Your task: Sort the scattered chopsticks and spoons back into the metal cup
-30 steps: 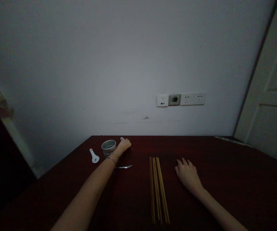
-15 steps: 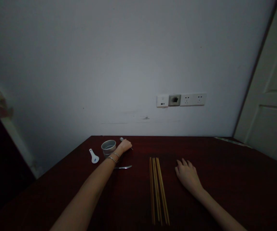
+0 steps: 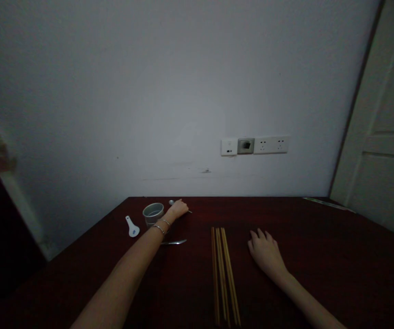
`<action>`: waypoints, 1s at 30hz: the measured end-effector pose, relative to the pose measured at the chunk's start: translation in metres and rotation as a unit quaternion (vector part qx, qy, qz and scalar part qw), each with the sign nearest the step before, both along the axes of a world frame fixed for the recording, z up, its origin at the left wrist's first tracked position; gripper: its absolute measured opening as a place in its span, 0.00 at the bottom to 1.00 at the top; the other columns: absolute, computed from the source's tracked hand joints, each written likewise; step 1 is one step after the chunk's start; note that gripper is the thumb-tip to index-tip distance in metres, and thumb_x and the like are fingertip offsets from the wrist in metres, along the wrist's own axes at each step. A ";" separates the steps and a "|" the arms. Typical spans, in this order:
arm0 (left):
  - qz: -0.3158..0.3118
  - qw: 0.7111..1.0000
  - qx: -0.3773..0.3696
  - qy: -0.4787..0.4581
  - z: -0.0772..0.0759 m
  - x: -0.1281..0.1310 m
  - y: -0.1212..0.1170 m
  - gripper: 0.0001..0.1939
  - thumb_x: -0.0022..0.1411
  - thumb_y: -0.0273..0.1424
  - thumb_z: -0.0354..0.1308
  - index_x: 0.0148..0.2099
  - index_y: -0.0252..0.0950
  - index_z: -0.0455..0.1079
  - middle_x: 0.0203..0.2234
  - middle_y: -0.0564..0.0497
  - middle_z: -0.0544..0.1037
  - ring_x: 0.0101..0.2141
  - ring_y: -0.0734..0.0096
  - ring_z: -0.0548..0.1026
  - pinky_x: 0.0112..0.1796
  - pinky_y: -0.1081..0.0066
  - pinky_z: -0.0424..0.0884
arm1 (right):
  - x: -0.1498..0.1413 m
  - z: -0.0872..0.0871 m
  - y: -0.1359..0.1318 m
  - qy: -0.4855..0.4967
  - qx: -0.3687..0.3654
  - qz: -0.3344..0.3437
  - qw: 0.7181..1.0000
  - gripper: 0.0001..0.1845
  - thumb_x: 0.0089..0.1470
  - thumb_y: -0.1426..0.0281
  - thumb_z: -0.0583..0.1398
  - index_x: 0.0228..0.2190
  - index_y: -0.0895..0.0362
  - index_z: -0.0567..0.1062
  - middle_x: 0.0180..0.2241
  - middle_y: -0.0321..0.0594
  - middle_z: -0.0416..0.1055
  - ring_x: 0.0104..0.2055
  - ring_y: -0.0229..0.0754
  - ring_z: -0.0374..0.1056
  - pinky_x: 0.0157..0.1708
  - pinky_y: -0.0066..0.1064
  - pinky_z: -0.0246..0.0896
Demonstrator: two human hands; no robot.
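Near the table's back edge, my left hand [image 3: 178, 209] is closed over a metal spoon [image 3: 171, 202]. The spoon's bowl shows on the left of the hand and its thin handle tip on the right; the middle is hidden under the fingers. Beside my left wrist stands a round metal tin [image 3: 153, 213], partly covered by the forearm. A table knife [image 3: 174, 242], as far as its blade-like end shows, lies partly under the same arm. My right hand [image 3: 266, 253] rests palm down on the table with its fingers apart, holding nothing. Several wooden chopsticks [image 3: 225, 274] lie lengthwise between my hands.
A white ceramic spoon [image 3: 132, 228] lies left of the tin. The dark red table [image 3: 306, 237] meets a pale wall with sockets [image 3: 270, 145] on it. A flat strip [image 3: 329, 204] lies at the back right corner, near a door [image 3: 382, 160].
My left hand has shifted slightly right along the back of the table, and more of the spoon's handle tip shows. My right hand stays in place. The view has tilted a little upward.
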State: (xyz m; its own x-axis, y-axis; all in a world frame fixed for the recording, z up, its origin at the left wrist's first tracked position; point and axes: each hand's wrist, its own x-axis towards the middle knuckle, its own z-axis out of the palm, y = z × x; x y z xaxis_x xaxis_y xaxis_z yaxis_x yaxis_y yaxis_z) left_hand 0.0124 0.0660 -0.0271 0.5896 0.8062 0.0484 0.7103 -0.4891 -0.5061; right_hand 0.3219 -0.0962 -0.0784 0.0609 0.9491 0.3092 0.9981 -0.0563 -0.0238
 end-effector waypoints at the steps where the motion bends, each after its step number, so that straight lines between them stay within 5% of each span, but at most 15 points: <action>1: 0.003 1.000 0.004 -0.006 0.003 0.001 0.000 0.08 0.54 0.19 0.53 0.29 0.29 0.74 0.27 0.39 0.77 0.32 0.63 0.75 0.43 0.64 0.63 | 0.000 0.000 0.000 -0.001 0.001 0.000 1.000 0.23 0.54 0.70 0.46 0.48 0.64 0.67 0.52 0.56 0.61 0.54 0.57 0.55 0.47 0.43 0.52; 9: 0.064 0.990 0.084 -0.098 0.056 0.019 -0.011 0.11 0.58 0.23 0.49 0.38 0.28 0.72 0.31 0.38 0.76 0.36 0.64 0.74 0.42 0.68 0.64 | -0.001 0.001 -0.001 0.007 -0.005 -0.005 1.000 0.23 0.54 0.69 0.47 0.48 0.63 0.67 0.52 0.55 0.61 0.54 0.57 0.54 0.47 0.43 0.52; 13: 0.090 0.957 0.096 -0.257 0.095 0.033 -0.020 0.13 0.58 0.29 0.49 0.39 0.30 0.73 0.31 0.42 0.77 0.32 0.67 0.74 0.34 0.74 0.65 | -0.002 0.004 -0.003 0.005 -0.007 0.000 1.000 0.23 0.54 0.69 0.47 0.49 0.64 0.67 0.52 0.55 0.61 0.54 0.57 0.55 0.47 0.42 0.52; 21: -0.014 0.796 0.037 -0.604 0.147 0.058 -0.054 0.11 0.50 0.31 0.57 0.33 0.28 0.75 0.27 0.47 0.78 0.30 0.69 0.75 0.31 0.76 0.67 | -0.001 0.001 -0.001 0.002 -0.001 0.002 1.000 0.23 0.54 0.69 0.46 0.48 0.64 0.68 0.52 0.56 0.61 0.54 0.57 0.55 0.47 0.43 0.52; 26: -0.071 0.691 -0.039 -0.718 0.150 0.074 -0.091 0.08 0.47 0.28 0.59 0.30 0.26 0.74 0.25 0.45 0.78 0.28 0.69 0.75 0.31 0.74 0.69 | 0.000 -0.002 0.000 0.009 0.002 0.004 1.000 0.23 0.54 0.70 0.47 0.48 0.64 0.68 0.52 0.56 0.61 0.54 0.57 0.55 0.47 0.43 0.52; 30: -0.107 0.640 -0.081 -0.756 0.139 0.085 -0.119 0.07 0.47 0.28 0.59 0.28 0.27 0.73 0.23 0.46 0.77 0.26 0.70 0.75 0.31 0.73 0.70 | 0.000 -0.004 0.001 0.013 0.011 0.008 1.000 0.23 0.54 0.71 0.47 0.48 0.65 0.67 0.52 0.57 0.61 0.54 0.57 0.55 0.47 0.43 0.52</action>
State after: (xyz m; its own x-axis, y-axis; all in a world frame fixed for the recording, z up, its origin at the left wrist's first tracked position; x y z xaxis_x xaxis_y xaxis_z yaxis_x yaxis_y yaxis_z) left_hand 0.0979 -0.0531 0.1118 0.0654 0.7816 0.6203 0.2361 -0.6161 0.7514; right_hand 0.3221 -0.0952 -0.0822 0.0537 0.9430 0.3283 0.9979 -0.0389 -0.0514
